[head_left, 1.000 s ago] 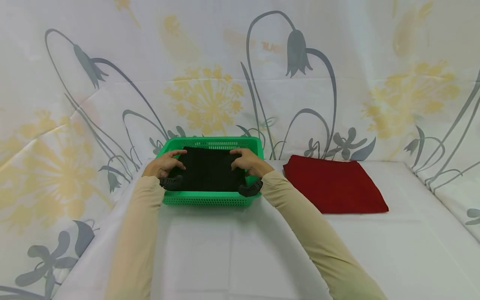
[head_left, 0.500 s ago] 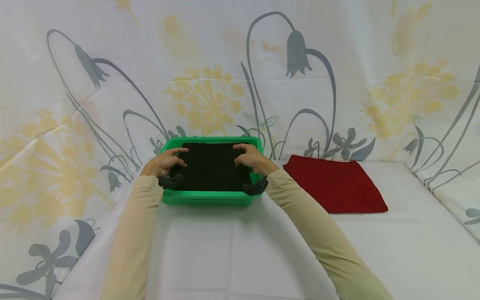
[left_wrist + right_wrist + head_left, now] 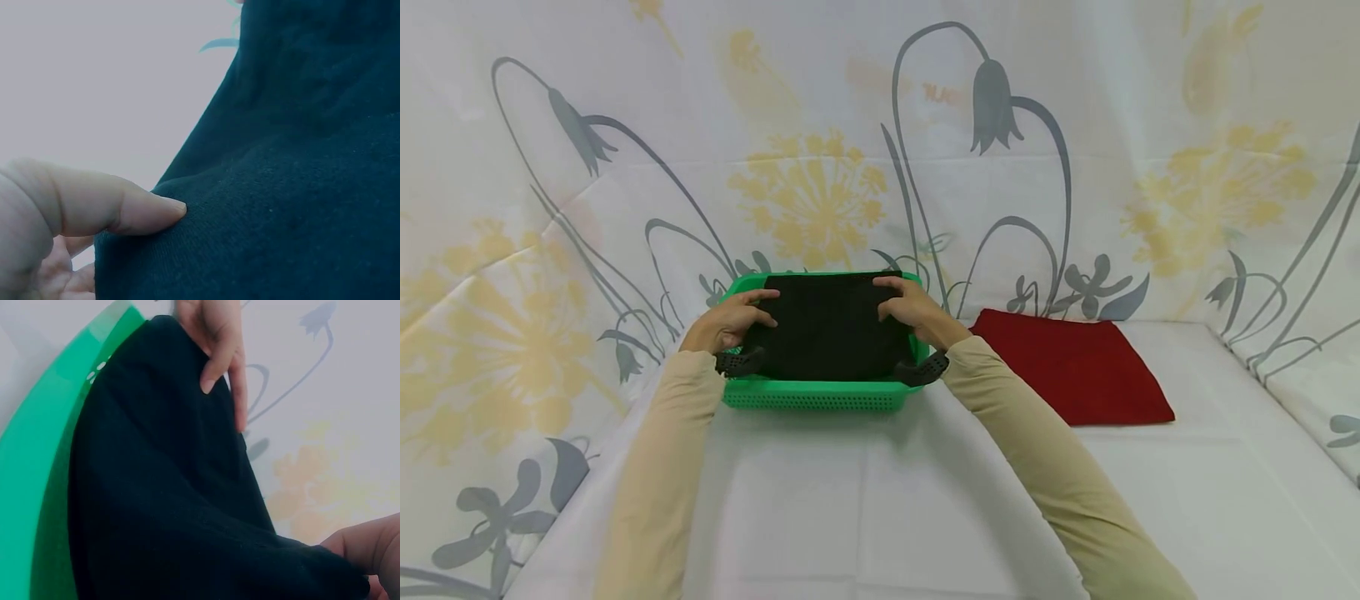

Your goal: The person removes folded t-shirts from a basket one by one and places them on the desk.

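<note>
A folded black cloth (image 3: 831, 333) spans the green plastic basket (image 3: 812, 390), its far edge up at the level of the basket's back rim. My left hand (image 3: 730, 323) pinches the cloth's left side; in the left wrist view the thumb (image 3: 137, 206) presses on top and other fingers show beneath. On the opposite side, my right hand (image 3: 921, 312) grips the cloth near its far right corner. The right wrist view has both hands on the cloth (image 3: 150, 462), which sags between them beside the basket wall (image 3: 37, 450). Most of the basket's inside is hidden by the cloth.
To the right of the basket a folded dark red cloth (image 3: 1075, 367) lies flat on the white-covered table (image 3: 790, 500). Behind stands a white backdrop (image 3: 850, 100) printed with grey and yellow flowers, close to the basket's back.
The black cloth has risen toward the basket's back rim and widened to the right. My right hand has moved right and slightly up with it; my left hand has moved slightly up.
</note>
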`<state>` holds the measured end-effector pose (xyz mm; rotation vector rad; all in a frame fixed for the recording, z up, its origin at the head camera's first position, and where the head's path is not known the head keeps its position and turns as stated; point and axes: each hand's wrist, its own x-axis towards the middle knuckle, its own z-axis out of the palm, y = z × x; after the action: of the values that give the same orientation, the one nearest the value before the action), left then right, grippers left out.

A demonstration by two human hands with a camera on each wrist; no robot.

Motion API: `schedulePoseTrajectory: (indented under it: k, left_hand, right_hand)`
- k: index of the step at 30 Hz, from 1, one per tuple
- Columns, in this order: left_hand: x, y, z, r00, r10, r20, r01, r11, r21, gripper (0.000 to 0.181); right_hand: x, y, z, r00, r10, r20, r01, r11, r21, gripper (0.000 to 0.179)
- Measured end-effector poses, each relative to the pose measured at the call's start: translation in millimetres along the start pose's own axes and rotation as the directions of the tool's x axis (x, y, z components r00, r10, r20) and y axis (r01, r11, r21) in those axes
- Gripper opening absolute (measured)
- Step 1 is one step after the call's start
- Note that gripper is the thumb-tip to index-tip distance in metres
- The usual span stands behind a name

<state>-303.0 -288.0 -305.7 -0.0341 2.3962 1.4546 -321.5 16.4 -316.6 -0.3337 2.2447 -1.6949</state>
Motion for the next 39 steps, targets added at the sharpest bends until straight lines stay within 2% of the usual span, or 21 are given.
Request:
schedulePoseTrajectory:
  k: [12, 17, 21, 24, 28, 30, 39]
  left_hand:
    - [-11.8, 12.9, 10.2, 1.0, 0.016, -0.001, -0.016, 0.985, -0.173, 0.066]
    - [-16.1, 15.0, 15.6, 0.999, 0.034, -0.015, -0.037, 0.976, -0.213, 0.066]
    - [-19.3, 15.6, 20.3, 0.998, 0.059, -0.024, -0.064, 0.958, -0.28, 0.068]
    - [-22.3, 17.6, 24.4, 0.997, 0.079, -0.02, -0.081, 0.933, -0.351, 0.07]
    - [-26.2, 20.9, 28.3, 0.995, 0.097, -0.022, -0.098, 0.923, -0.373, 0.071]
    - [-28.3, 22.3, 30.0, 0.994, 0.104, -0.028, -0.107, 0.925, -0.364, 0.07]
    - [-37.5, 27.0, 39.8, 0.988, 0.15, -0.04, -0.153, 0.91, -0.386, 0.07]
  right_hand:
    - [-7.5, -5.2, -14.9, 0.999, -0.033, -0.016, 0.035, 0.996, 0.076, 0.063]
    - [-12.3, -8.1, -20.6, 0.999, -0.047, -0.019, 0.049, 0.993, 0.103, 0.063]
    - [-16.9, -9.8, -24.2, 0.999, -0.037, -0.012, 0.038, 0.991, 0.125, 0.064]
    - [-20.5, -10.8, -26.5, 0.999, -0.041, -0.006, 0.041, 0.988, 0.146, 0.065]
    - [-25.5, -11.6, -29.6, 0.998, -0.056, 0.003, 0.055, 0.985, 0.164, 0.067]
    - [-27.7, -11.7, -31.1, 0.998, -0.062, 0.004, 0.06, 0.983, 0.171, 0.067]
    - [-40.6, -16.3, -39.8, 0.999, -0.045, 0.003, 0.044, 0.988, 0.151, 0.068]
